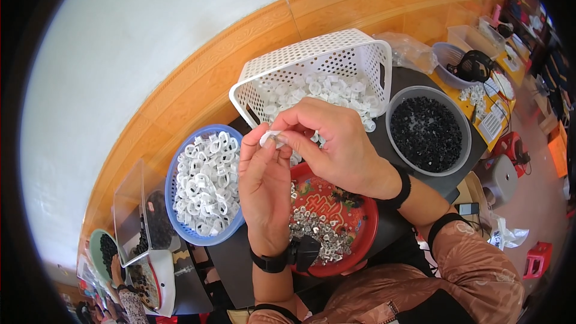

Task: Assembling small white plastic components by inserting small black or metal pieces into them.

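Between the fingertips of both hands is a small white plastic part (272, 137), raised above the table. My left hand (264, 183) is closed on its lower side with thumb and fingers. My right hand (339, 141) pinches it from the right, thumb and forefinger pressed together. The part's finer shape is partly hidden by my fingers. Under my hands, a red tray (367, 222) carries many small shiny metal pieces (321, 234) and some dark bits. Behind my right hand stands a white perforated basket (318, 48) with loose white plastic parts (342, 93) in it.
To the left a blue basket (171, 195) is heaped with white ring-shaped parts (207, 183). At the right, a grey bowl (465, 120) contains small black pieces (426, 132). A clear plastic box (129, 213) stands farther left, near another person's hand (116, 270). A red stool (537, 261) is at the right.
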A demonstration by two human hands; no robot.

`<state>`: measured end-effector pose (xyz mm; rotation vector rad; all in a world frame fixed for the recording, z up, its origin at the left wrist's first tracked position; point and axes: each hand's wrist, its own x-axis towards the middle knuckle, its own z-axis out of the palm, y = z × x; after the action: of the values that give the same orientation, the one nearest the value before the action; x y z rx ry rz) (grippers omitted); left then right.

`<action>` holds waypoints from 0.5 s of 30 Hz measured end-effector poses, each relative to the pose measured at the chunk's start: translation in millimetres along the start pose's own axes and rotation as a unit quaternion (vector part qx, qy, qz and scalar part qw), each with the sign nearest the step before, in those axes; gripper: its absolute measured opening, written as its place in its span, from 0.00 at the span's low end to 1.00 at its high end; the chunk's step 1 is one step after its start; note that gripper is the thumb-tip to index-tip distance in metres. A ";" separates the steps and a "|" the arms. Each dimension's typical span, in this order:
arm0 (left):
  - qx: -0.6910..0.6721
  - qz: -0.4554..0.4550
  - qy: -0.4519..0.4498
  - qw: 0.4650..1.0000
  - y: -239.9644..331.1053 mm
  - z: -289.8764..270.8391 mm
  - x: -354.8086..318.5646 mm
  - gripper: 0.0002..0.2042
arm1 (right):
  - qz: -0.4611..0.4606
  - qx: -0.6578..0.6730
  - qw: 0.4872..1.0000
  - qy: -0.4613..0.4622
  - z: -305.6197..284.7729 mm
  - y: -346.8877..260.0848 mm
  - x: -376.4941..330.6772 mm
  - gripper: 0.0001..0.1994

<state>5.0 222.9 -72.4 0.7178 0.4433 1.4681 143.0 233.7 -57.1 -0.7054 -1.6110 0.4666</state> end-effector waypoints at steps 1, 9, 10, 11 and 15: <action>0.009 0.010 0.002 1.000 0.4 -0.7 -0.7 0.13 | 0.000 0.001 1.000 -0.001 1.4 -0.8 -0.5 0.04; 0.094 0.052 -0.009 0.994 -5.0 -3.3 -1.3 0.17 | -0.054 -0.037 0.997 0.031 6.2 -4.3 -2.4 0.04; 0.117 0.069 0.000 0.991 -4.8 -2.8 -1.9 0.17 | -0.053 -0.036 0.998 0.029 5.7 -6.4 -2.2 0.04; 0.117 0.070 0.003 0.991 -3.9 -1.7 -2.1 0.17 | -0.049 -0.047 0.997 0.024 4.2 -9.2 -1.9 0.05; 0.107 0.073 -0.033 0.991 -3.8 0.9 0.9 0.17 | -0.046 -0.054 0.997 0.033 -0.7 -9.8 -1.2 0.06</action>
<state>8.5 223.8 -74.2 0.9854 0.5113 1.5433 142.0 225.7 -51.4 -0.7165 -1.6087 0.2882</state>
